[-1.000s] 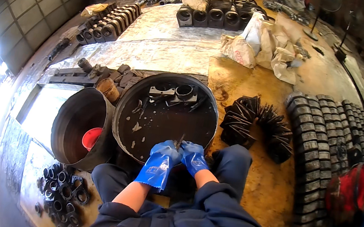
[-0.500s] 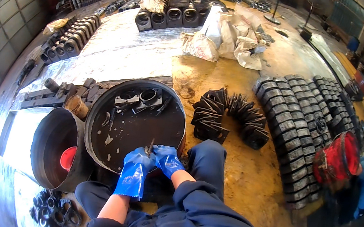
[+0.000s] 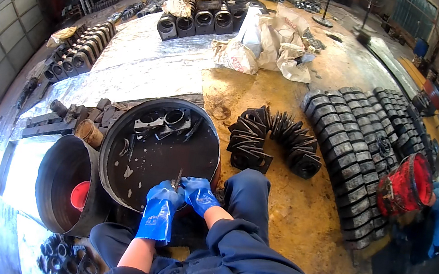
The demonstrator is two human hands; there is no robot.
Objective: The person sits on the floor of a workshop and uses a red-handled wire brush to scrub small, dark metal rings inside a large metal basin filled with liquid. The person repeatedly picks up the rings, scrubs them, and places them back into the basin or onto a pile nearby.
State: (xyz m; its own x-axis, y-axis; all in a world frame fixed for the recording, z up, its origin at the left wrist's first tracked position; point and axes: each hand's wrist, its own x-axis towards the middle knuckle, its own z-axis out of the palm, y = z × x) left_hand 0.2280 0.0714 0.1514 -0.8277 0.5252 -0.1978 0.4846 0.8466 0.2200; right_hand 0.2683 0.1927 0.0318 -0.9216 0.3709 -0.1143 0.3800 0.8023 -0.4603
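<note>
Both my hands, in long blue rubber gloves, meet above the near right part of a large round tub (image 3: pixel 108 136). My left hand (image 3: pixel 166 193) is closed on a small, narrow, dark piece (image 3: pixel 178 176) that sticks up between the hands; its kind is too small to make out. Against it, from the right, my right hand (image 3: pixel 198 192) is closed on the same piece, its fingertips partly hidden. Inside the tub, a flat metal part with a round hole (image 3: pixel 174 118) and several smaller pieces lie on the far side of the dark bottom.
A drum (image 3: pixel 57 185) with a red bowl (image 3: pixel 79 195) stands to the left. Fanned dark plates (image 3: pixel 251 136) lie right of the tub, with rows of stacked blocks (image 3: pixel 338 157) beyond. At far right a person in blue holds a red bucket (image 3: pixel 407 186). Ring parts (image 3: pixel 68 262) lie lower left.
The whole view has shifted slightly. Both hands stay together at the tub's near side with the small piece between them.
</note>
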